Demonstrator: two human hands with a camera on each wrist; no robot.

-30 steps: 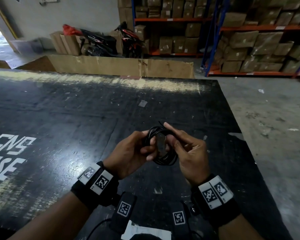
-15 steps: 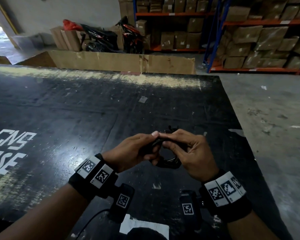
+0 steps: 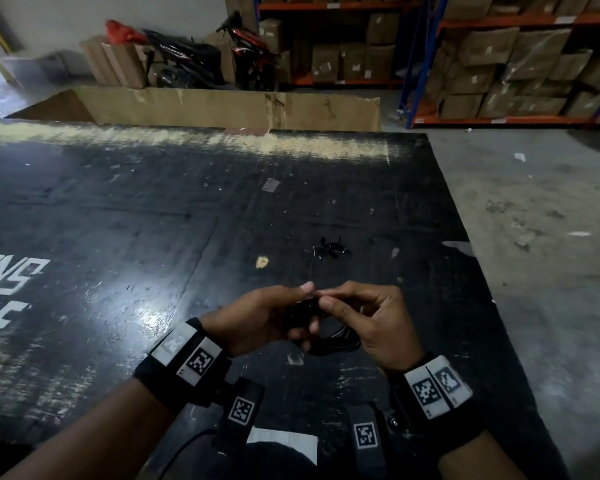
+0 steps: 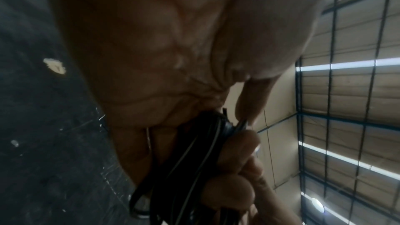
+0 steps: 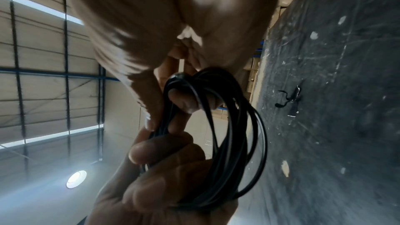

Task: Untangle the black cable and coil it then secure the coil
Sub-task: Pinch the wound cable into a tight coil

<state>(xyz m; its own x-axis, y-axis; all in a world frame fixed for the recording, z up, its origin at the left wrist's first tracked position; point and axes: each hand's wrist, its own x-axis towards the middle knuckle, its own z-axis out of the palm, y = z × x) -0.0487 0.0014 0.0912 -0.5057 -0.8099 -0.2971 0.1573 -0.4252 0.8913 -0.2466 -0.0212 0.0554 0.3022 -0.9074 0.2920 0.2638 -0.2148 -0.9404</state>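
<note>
The black cable [image 3: 338,341] is wound into a small coil held above the black table [image 3: 153,220]. My left hand [image 3: 309,308] grips one side of the coil, thumb on top and fingers curled beneath. My right hand [image 3: 324,303] pinches the coil's top with thumb and forefinger, touching the left thumb. In the right wrist view the coil [image 5: 233,134] hangs as several loops, with the left hand's fingers [image 5: 160,151] wrapped round its lower part. The left wrist view shows the bunched strands [image 4: 190,160] under my palm. Most of the coil is hidden in the head view.
A few small black ties [image 3: 331,247] lie on the table just beyond my hands, also seen as ties [image 5: 290,98] from the right wrist. The table's right edge [image 3: 478,271] drops to a concrete floor. Cardboard sheets [image 3: 222,105] and box shelves [image 3: 499,64] stand behind.
The coil, held upright with its loop showing, has been turned flatter and drawn closer between my hands. My right fingers moved from the loop's side to pinch its top.
</note>
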